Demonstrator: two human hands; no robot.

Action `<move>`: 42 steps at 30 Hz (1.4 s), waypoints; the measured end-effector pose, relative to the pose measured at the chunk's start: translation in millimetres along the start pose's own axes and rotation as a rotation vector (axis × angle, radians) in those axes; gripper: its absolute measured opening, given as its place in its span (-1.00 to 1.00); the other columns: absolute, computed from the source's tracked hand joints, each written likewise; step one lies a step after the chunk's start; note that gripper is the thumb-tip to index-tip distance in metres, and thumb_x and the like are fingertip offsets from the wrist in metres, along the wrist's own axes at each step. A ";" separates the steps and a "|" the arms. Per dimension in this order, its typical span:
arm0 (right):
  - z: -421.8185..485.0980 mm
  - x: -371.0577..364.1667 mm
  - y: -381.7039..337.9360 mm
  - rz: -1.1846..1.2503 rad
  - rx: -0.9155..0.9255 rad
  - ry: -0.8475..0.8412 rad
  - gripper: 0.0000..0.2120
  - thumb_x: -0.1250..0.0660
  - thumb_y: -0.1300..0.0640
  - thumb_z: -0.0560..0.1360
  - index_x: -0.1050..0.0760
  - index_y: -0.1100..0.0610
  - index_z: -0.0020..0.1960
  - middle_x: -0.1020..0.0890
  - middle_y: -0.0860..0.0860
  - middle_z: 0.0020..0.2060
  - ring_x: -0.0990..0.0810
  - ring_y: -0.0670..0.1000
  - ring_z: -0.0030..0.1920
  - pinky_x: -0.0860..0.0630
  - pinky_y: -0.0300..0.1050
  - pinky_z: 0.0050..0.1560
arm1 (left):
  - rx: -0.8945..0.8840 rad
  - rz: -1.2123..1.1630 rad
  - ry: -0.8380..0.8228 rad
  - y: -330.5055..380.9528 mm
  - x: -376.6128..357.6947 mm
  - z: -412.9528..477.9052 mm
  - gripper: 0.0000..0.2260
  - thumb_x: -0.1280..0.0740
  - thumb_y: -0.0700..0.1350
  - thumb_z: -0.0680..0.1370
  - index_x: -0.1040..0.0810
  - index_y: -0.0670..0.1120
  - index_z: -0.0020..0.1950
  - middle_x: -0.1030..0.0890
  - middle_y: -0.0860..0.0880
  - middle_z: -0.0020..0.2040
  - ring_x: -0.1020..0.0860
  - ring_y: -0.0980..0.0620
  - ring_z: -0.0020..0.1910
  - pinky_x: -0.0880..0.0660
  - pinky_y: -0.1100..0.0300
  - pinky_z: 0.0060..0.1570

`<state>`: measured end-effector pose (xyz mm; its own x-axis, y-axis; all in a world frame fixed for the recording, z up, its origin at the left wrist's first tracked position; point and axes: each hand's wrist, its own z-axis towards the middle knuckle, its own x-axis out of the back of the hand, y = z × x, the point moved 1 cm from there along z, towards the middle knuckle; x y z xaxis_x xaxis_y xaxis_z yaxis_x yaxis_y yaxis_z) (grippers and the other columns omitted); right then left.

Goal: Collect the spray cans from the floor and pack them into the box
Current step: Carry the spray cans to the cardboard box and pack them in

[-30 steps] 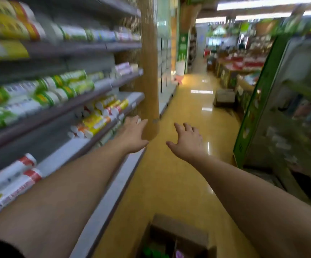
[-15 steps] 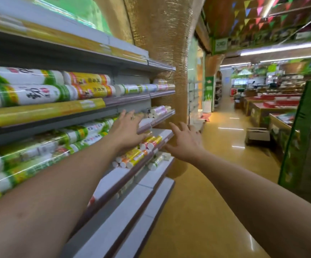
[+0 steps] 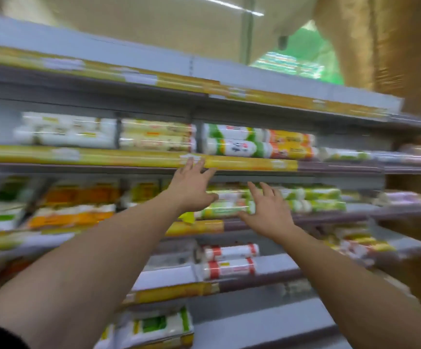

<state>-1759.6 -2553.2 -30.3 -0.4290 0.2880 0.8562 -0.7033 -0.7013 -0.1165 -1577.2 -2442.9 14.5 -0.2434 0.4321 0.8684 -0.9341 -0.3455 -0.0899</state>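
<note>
Neither the box nor any spray can on the floor shows in this blurred head view. My left hand (image 3: 193, 187) is stretched out with fingers spread, in front of the yellow price strip of a shelf (image 3: 242, 164). My right hand (image 3: 267, 210) reaches forward with straight fingers, right in front of green-and-white wrapped rolls (image 3: 225, 204) on the shelf below. Whether either hand touches anything I cannot tell. Both hands hold nothing.
Grey store shelving fills the view, stocked with wrapped packs: green-and-white and orange ones (image 3: 257, 144) above, red-and-white rolls (image 3: 229, 260) lower down, a white-green bag (image 3: 154, 326) at the bottom. A gold-textured column (image 3: 410, 46) stands at the right.
The view has swung up and left from the aisle floor and box to face the shelves. Both hands stay outstretched with open fingers and now sit in front of the middle shelves.
</note>
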 end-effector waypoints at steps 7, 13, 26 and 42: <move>-6.2 -20.6 -163.3 0.192 0.299 -0.045 -0.13 -0.28 -0.41 0.47 -0.05 -0.09 0.64 -0.16 0.08 0.60 -0.23 0.24 0.51 -0.31 0.17 0.45 | 0.369 0.175 -0.059 -133.4 59.3 -132.4 -0.25 -0.25 0.30 0.57 -0.05 0.05 0.65 0.00 -0.15 0.65 0.08 -0.25 0.61 -0.09 -0.22 0.53; -40.0 -19.1 -319.7 0.327 0.531 -0.090 -0.10 -0.30 -0.39 0.48 -0.01 -0.09 0.64 -0.11 0.08 0.62 -0.15 0.22 0.56 -0.26 0.15 0.49 | 0.572 0.285 -0.042 -219.9 117.8 -242.9 -0.26 -0.26 0.32 0.56 -0.08 0.08 0.64 -0.04 -0.11 0.65 0.05 -0.22 0.62 -0.12 -0.27 0.51; -144.5 -37.1 -678.3 0.485 0.855 -0.208 -0.10 -0.29 -0.41 0.48 0.04 -0.11 0.65 -0.05 0.06 0.64 -0.08 0.21 0.59 -0.17 0.16 0.54 | 0.950 0.380 -0.078 -452.6 193.1 -505.7 -0.23 -0.28 0.32 0.55 -0.02 0.13 0.64 -0.04 -0.07 0.66 0.08 -0.19 0.63 -0.07 -0.30 0.52; -252.8 -162.7 -961.4 0.585 1.028 -0.586 -0.08 -0.41 -0.27 0.48 0.01 -0.09 0.65 -0.03 0.09 0.63 -0.08 0.23 0.59 -0.14 0.25 0.53 | 1.306 0.313 -0.287 -650.6 121.6 -743.9 -0.26 -0.28 0.28 0.56 -0.07 0.08 0.64 -0.08 -0.11 0.64 0.02 -0.20 0.62 -0.15 -0.27 0.50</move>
<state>-1156.9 -1761.0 -184.8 -0.0298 -0.3658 0.9302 0.3610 -0.8717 -0.3312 -1193.4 -1545.9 -184.3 -0.1854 0.0611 0.9808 0.1105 -0.9904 0.0826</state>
